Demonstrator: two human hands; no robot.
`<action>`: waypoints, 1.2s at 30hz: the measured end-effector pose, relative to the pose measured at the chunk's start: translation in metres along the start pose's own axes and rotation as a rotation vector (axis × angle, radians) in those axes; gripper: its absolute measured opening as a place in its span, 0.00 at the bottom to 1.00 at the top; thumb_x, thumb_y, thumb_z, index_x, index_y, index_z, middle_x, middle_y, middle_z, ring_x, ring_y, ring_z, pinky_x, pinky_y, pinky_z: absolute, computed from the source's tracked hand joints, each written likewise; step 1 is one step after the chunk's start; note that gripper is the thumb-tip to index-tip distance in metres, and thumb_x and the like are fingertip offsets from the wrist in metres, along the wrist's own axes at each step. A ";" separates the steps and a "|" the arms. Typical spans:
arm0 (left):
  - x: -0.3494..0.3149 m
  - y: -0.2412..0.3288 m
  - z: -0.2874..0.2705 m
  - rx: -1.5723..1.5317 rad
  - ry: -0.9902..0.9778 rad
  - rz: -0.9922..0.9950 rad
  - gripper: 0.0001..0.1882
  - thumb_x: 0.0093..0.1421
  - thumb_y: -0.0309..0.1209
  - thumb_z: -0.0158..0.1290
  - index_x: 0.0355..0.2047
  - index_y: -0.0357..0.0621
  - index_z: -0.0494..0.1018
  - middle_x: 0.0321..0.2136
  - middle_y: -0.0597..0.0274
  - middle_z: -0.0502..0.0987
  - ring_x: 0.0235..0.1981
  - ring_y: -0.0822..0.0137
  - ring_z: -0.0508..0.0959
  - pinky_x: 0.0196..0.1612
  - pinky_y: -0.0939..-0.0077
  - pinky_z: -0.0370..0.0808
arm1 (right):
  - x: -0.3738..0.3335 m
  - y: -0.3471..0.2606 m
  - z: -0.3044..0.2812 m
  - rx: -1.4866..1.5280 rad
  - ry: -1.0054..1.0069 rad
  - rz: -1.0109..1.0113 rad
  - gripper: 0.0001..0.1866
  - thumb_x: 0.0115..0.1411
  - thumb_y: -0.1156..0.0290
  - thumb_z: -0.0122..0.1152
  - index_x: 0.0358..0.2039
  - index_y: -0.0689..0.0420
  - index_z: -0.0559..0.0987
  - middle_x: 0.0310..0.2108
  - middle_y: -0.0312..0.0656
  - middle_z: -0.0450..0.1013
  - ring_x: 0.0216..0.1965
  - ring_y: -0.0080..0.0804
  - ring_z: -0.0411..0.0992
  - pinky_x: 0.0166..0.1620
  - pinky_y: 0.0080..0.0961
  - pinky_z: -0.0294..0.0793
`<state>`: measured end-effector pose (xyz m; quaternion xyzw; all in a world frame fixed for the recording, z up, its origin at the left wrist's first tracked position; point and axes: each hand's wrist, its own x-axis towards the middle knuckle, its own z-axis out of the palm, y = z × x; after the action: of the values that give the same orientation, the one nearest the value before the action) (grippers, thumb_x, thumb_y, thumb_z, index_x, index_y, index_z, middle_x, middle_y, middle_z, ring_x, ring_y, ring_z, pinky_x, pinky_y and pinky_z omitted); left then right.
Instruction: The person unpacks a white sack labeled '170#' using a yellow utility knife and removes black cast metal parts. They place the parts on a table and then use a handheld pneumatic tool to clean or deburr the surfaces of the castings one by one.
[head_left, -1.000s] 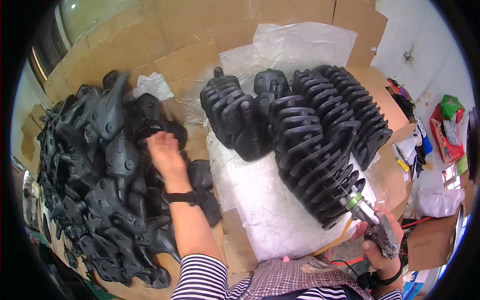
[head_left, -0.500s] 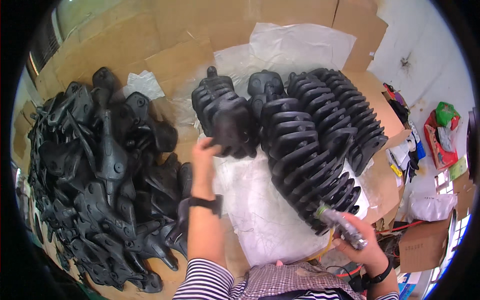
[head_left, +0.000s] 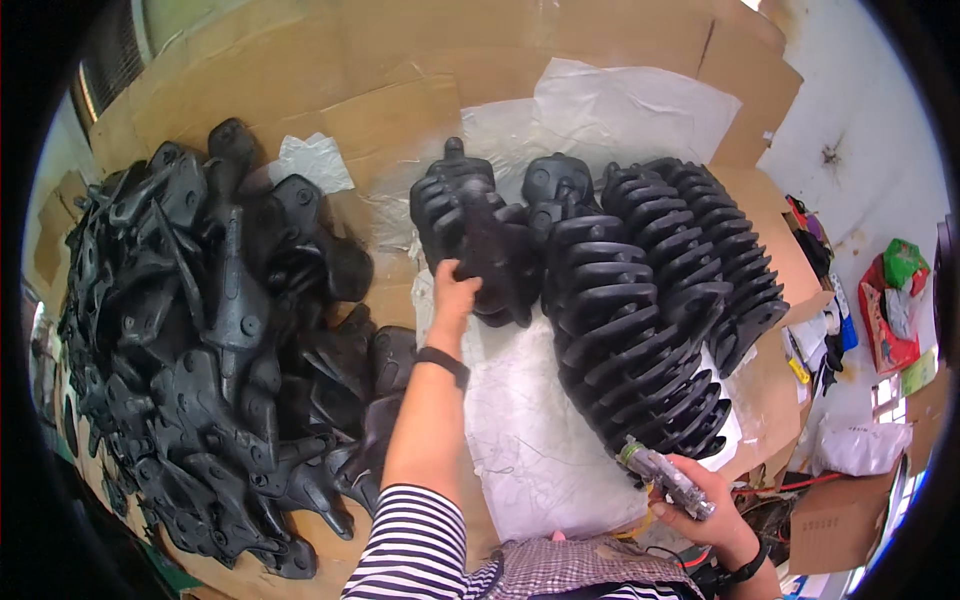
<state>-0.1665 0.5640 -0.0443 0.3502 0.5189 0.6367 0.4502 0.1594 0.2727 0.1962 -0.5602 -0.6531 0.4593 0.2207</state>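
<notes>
L hand (head_left: 455, 297) pinching blk part (head_left: 500, 250) @ far-L end of wht sheet (head_left: 525, 420); R hand (head_left: 702, 498) wrapped round spray gun (head_left: 668, 478) @ its near-R corner.

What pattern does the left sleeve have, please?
The left sleeve has black and white stripes, seen in the head view.

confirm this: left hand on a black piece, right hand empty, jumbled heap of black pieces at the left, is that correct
Not quite: the right hand isn't empty. The head view shows it holding a grey tool with a green collar. The rest stands: the left hand is on a black piece, and the jumbled heap of black pieces is at the left.
</notes>
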 end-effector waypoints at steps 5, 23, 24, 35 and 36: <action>-0.049 0.069 0.011 0.152 -0.096 0.221 0.19 0.41 0.18 0.61 0.36 0.38 0.71 0.32 0.60 0.73 0.38 0.66 0.74 0.43 0.71 0.71 | -0.003 0.016 0.004 0.000 0.003 0.002 0.30 0.49 0.76 0.67 0.54 0.60 0.69 0.32 0.38 0.76 0.35 0.22 0.74 0.41 0.23 0.73; -0.006 -0.046 -0.017 -0.059 0.129 -0.304 0.32 0.53 0.25 0.56 0.59 0.33 0.61 0.51 0.54 0.70 0.49 0.60 0.70 0.53 0.69 0.66 | -0.007 -0.020 -0.013 -0.145 0.092 -0.080 0.29 0.49 0.73 0.67 0.52 0.63 0.70 0.28 0.40 0.74 0.31 0.24 0.74 0.37 0.22 0.73; -0.006 -0.050 -0.005 -0.016 0.098 -0.295 0.33 0.52 0.24 0.56 0.59 0.32 0.60 0.52 0.52 0.69 0.50 0.59 0.70 0.54 0.69 0.66 | -0.001 -0.024 -0.011 -0.155 0.053 -0.034 0.28 0.50 0.76 0.66 0.52 0.63 0.70 0.31 0.40 0.75 0.33 0.23 0.74 0.38 0.20 0.73; -0.042 0.047 -0.048 -0.462 0.007 -0.002 0.16 0.50 0.16 0.51 0.42 0.32 0.73 0.39 0.56 0.77 0.40 0.65 0.76 0.49 0.72 0.71 | 0.015 -0.029 -0.019 -0.127 0.076 -0.031 0.31 0.48 0.76 0.67 0.54 0.61 0.69 0.31 0.39 0.75 0.32 0.24 0.74 0.38 0.22 0.74; -0.044 0.068 -0.059 -0.657 0.030 -0.012 0.15 0.49 0.15 0.48 0.39 0.33 0.73 0.39 0.55 0.77 0.40 0.63 0.77 0.49 0.70 0.72 | 0.019 -0.031 -0.018 -0.140 0.100 -0.011 0.31 0.48 0.77 0.67 0.54 0.61 0.69 0.30 0.39 0.75 0.31 0.23 0.74 0.37 0.22 0.74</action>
<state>-0.2188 0.4983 0.0106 0.1737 0.2941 0.7725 0.5354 0.1527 0.2980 0.2270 -0.5927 -0.6749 0.3828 0.2159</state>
